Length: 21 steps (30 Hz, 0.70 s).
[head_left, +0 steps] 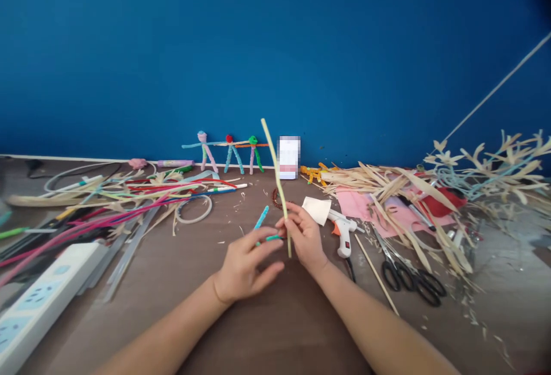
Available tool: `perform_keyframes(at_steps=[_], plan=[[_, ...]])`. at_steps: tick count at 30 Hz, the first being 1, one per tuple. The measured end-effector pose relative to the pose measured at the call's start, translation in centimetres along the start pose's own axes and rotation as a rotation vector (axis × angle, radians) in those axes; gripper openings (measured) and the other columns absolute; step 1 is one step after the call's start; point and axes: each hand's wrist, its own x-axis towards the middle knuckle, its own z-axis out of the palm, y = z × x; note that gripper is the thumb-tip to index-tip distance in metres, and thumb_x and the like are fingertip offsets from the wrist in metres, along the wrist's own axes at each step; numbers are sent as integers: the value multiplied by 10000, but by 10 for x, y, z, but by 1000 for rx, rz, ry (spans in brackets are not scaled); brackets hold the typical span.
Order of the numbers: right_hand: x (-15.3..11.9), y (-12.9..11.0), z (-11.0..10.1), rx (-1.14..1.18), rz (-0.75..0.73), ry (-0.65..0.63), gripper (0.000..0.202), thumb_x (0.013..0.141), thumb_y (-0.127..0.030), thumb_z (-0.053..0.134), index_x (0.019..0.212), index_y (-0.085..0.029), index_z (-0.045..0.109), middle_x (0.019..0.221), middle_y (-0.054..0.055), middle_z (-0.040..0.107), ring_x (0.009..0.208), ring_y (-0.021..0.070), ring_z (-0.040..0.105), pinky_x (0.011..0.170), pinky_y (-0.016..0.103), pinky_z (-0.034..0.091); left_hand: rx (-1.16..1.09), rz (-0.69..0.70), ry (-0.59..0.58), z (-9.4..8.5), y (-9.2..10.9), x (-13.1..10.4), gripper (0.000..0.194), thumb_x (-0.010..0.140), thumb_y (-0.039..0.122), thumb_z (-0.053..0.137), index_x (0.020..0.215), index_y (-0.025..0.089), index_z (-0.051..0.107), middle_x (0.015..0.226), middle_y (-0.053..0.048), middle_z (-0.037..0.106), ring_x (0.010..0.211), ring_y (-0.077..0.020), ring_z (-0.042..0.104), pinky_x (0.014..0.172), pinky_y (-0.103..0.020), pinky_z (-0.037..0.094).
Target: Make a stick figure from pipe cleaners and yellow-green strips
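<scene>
Right hand grips pale stem upright above the table

Right hand (306, 241): thumb and fingertips pinch the pale yellow stem (279, 182) near its lower end; stem stands nearly vertical, leaning slightly left at the top. Left hand (249, 266): fingers parted and loosely curled, thumb free, just beside the stem's lower end. A blue fuzzy piece (261, 217) lies beyond the left fingers; contact cannot be told. Right of the hands on the brown table (297, 323): white glue gun (344, 243), then black-handled scissors (396, 265). Three fuzzy figures (229, 152) stand along the blue wall (275, 47); power strip (54, 300) at left
</scene>
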Motion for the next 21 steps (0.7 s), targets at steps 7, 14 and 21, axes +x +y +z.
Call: perform_keyframes(at_steps=[7, 14, 21], plan=[[7, 6, -7, 78, -45, 236, 21, 760, -187, 486, 777, -175, 484, 671, -17, 564, 580, 106, 561, 586, 258, 460, 257, -793, -103, -15, -32, 3, 327, 758, 475, 392, 900, 190, 467, 902, -63, 579, 770, -197, 561, 566, -266, 388], [9, 8, -12, -108, -251, 306, 38, 743, -206, 516, 760, -175, 502, 735, -6, 504, 618, 97, 516, 580, 240, 451, 341, -826, -416, -11, -30, 4, 388, 726, 566, 369, 760, 215, 530, 655, -30, 620, 628, -200, 579, 513, -250, 328], [-1, 2, -11, -347, -341, 81, 143, 816, -175, 408, 888, -198, 530, 748, 11, 561, 556, 93, 547, 543, 243, 465, 367, -831, -499, -7, -23, 5, 409, 713, 572, 383, 874, 247, 574, 740, -51, 644, 700, -216, 594, 556, -260, 360]])
